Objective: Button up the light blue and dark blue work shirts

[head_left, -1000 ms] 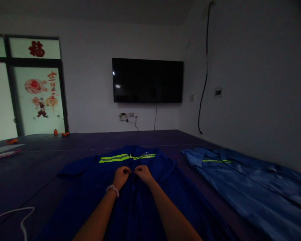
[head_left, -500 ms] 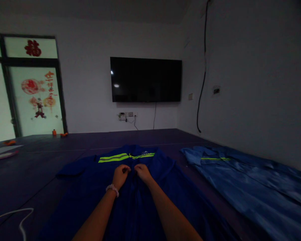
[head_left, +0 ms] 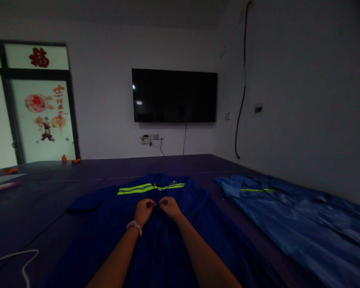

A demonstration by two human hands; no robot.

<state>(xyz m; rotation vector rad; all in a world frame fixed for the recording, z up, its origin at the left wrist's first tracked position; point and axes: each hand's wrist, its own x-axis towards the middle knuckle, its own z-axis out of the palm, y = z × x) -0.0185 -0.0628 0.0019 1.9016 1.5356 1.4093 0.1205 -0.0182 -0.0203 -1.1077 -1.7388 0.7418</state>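
A dark blue work jacket (head_left: 108, 212) with a yellow-green reflective stripe across the chest lies flat on the dark table (head_left: 33, 200) in front of me. My left hand (head_left: 144, 211), with a pale bracelet at the wrist, and my right hand (head_left: 169, 207) meet at the jacket's front opening just below the stripe. Both hands are closed, fingers pinching the fabric edges at the centre. What sits between the fingertips is too small and dark to make out.
A lighter blue jacket (head_left: 288, 216) with a reflective stripe lies to the right. A white cable (head_left: 24, 260) curls at the near left. Small orange items (head_left: 69, 160) and a flat object (head_left: 3, 185) sit at the far left. A black TV (head_left: 174, 96) hangs on the wall.
My two hands have drawn slightly closer together at the jacket's front. The view has barely shifted.
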